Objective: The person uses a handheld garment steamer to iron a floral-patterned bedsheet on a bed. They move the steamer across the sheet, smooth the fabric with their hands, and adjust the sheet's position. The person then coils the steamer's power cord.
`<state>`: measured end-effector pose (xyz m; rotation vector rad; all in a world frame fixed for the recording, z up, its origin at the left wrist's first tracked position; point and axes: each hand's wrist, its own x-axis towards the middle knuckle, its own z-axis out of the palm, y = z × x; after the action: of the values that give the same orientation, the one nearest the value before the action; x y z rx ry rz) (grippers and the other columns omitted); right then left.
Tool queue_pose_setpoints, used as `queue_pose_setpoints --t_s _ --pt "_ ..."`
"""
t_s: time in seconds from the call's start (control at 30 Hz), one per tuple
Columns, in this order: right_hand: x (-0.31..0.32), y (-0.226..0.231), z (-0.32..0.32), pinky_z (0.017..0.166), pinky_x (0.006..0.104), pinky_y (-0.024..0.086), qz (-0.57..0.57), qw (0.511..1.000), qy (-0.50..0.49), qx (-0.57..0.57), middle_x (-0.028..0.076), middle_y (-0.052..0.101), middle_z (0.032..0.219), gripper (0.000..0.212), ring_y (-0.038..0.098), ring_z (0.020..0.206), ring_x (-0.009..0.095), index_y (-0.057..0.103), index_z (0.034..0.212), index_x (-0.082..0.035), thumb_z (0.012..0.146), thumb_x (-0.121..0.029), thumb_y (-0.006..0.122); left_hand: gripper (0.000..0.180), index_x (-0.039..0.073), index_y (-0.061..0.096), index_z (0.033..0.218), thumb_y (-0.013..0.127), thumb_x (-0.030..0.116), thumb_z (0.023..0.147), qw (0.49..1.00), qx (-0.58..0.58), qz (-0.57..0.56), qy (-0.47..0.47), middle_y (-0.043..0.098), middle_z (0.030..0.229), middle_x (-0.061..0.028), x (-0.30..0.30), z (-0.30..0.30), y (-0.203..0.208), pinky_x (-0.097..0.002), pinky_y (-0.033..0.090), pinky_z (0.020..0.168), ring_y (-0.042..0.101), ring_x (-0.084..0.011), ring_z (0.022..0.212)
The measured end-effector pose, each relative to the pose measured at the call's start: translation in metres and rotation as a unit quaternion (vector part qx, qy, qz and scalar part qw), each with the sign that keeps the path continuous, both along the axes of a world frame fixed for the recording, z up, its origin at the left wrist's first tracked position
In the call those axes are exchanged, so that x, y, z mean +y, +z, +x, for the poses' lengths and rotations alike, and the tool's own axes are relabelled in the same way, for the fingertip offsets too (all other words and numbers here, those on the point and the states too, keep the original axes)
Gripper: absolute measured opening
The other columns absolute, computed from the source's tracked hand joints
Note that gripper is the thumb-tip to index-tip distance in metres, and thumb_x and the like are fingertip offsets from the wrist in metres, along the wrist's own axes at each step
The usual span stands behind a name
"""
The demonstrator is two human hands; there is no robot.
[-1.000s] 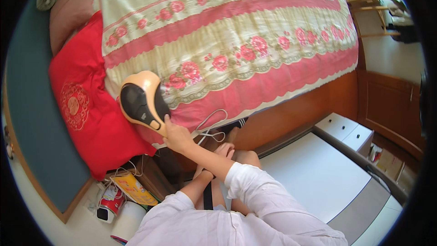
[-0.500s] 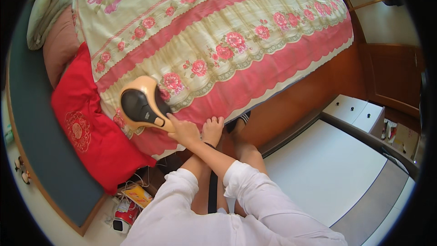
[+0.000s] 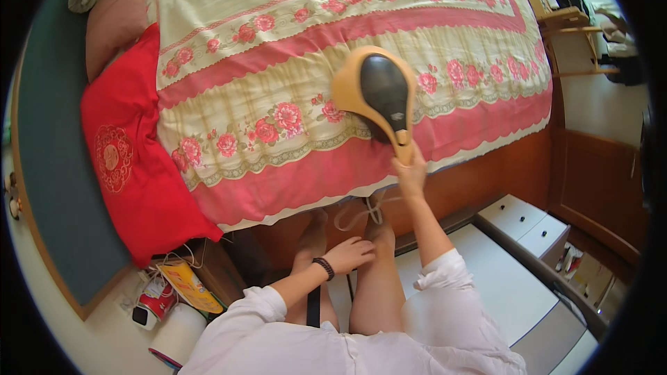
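Observation:
My right hand (image 3: 411,173) is closed round the slim handle of a cream and black handheld mattress vacuum (image 3: 385,94). Its wide head lies over the flowered bedspread (image 3: 292,173), near the middle of the bed's near side. My left hand (image 3: 351,253), with a dark beaded bracelet at the wrist, rests by my right knee, fingers stretched out and holding nothing. A pale cord (image 3: 375,210) loops by the bed edge near my knees, left of the handle.
A red pillow (image 3: 125,153) lies at the bed's left end by a blue-grey headboard (image 3: 52,160). Bottom left are a yellow packet (image 3: 191,285) and a white roll (image 3: 179,333). A white-topped low unit (image 3: 479,285) and small drawers (image 3: 521,219) stand at right.
My right hand has swung the vacuum from the pillow end rightward along the bed, uncrossing my arms. My left hand has come off the bed edge to my knee. The view has shifted too.

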<state>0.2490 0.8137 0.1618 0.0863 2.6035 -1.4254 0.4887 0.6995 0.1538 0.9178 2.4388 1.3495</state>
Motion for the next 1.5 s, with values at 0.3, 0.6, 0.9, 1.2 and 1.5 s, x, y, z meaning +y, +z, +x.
queue_pose_setpoints --t_s 0.3,0.6,0.9,1.2,1.5 --pt "0.135 -0.019 -0.057 0.068 0.0352 0.049 0.039 0.981 -0.189 0.022 0.01 0.063 0.084 0.033 0.058 0.072 0.019 0.06 0.107 0.004 0.078 -0.009 0.069 0.04 0.007 0.052 0.109 0.071 0.025 0.079 0.868 -0.136 -0.237 0.414 0.056 0.11 -0.0122 -0.011 -0.139 0.007 -0.0399 0.047 0.081 0.055 -0.0281 0.103" --pt "0.133 0.026 -0.049 0.069 0.0326 0.052 -0.029 0.997 0.014 -0.063 0.011 0.066 0.084 0.046 0.064 0.074 0.018 0.058 0.116 0.003 0.075 -0.009 0.071 0.012 0.012 0.067 0.08 0.055 0.015 0.082 0.85 -0.193 -0.392 0.293 0.069 0.08 -0.0096 0.032 -0.177 -0.059 -0.0392 0.054 0.063 0.069 -0.0256 0.075" --pt "0.045 0.013 -0.052 0.078 0.0426 0.051 -0.067 0.888 0.439 -0.122 0.028 0.062 0.107 0.089 0.064 0.097 0.04 0.019 0.148 0.001 0.082 -0.025 0.074 0.016 0.014 0.068 0.093 0.054 0.021 0.087 0.825 -0.33 -0.346 0.303 0.07 0.093 -0.0111 0.047 -0.162 -0.051 -0.0442 0.052 0.081 0.067 -0.0283 0.092" --pt "-0.045 -0.002 -0.131 0.074 0.0464 0.05 -0.13 0.945 0.3 -0.021 0.028 0.064 0.102 0.072 0.063 0.091 0.044 0.033 0.143 -0.008 0.084 -0.022 0.071 0.018 0.011 0.067 0.089 0.049 0.014 0.087 0.836 -0.316 -0.375 0.246 0.07 0.091 -0.0104 0.043 -0.173 -0.05 -0.0435 0.054 0.074 0.068 -0.0283 0.088" --pt "-0.103 -0.023 -0.268 0.077 0.0467 0.049 -0.097 0.984 0.149 -0.022 0.026 0.065 0.1 0.059 0.064 0.092 0.043 0.042 0.128 -0.005 0.082 -0.024 0.074 0.021 0.01 0.068 0.087 0.049 0.02 0.088 0.86 -0.317 -0.34 0.212 0.07 0.085 -0.0136 0.03 -0.177 -0.05 -0.0454 0.054 0.072 0.069 -0.0315 0.083"
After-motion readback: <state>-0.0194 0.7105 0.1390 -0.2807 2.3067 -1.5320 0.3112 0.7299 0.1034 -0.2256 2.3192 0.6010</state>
